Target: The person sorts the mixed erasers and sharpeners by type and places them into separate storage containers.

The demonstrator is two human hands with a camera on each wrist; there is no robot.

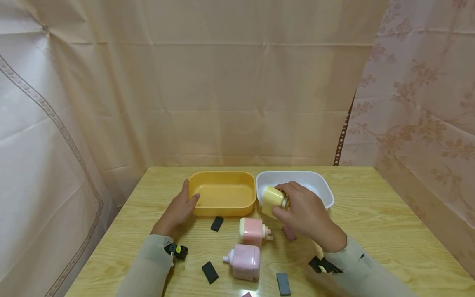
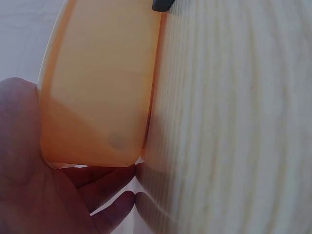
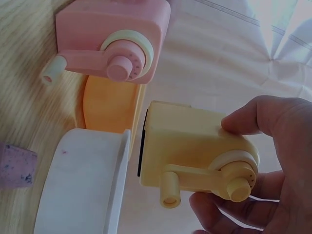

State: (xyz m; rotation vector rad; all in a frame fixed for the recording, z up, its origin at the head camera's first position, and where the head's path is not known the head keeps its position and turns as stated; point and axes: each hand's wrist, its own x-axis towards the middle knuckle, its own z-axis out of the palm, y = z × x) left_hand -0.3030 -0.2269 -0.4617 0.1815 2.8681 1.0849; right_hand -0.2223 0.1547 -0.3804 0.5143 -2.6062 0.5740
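Observation:
My right hand (image 1: pixel 306 210) grips a yellow crank pencil sharpener (image 3: pixel 180 141) between thumb and fingers. It is held tilted over the near-left rim of the white basin (image 1: pixel 326 194), its crank handle facing the right wrist camera. My left hand (image 1: pixel 179 208) holds the left end of the orange basin (image 1: pixel 222 211), with the thumb over the rim and the fingers along the outside wall. A pink pencil sharpener (image 1: pixel 252 231) lies on the table before the basins, its crank pointing right. Nearer stands a lilac pencil sharpener (image 1: pixel 246 262), its crank pointing left.
Small flat blocks lie scattered on the wooden table (image 1: pixel 371 231): a black one (image 1: pixel 217 224), another black block (image 1: pixel 210 272), a grey block (image 1: pixel 283 284) and a dark pink block (image 1: pixel 288 233) below my right hand. Curtains (image 1: pixel 237 103) hang behind and at both sides.

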